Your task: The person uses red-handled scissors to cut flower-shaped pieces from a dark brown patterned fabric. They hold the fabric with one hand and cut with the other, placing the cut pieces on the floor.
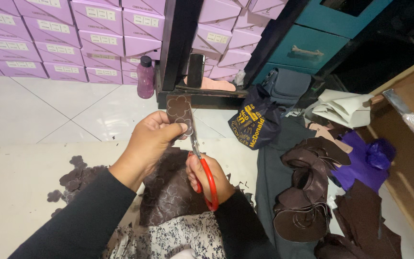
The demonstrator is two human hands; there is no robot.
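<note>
While the left hand [152, 139] is pinching a brown flower-marked piece [180, 110], the right hand [207, 180] is gripping red scissors [202, 165] cutting it.

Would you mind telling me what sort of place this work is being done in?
Probably a small shoe or leather-goods workshop, worked on the floor: stacked lilac boxes, heaped brown cut material, and the left hand holding a flower-marked piece to red-handled scissors.
</note>
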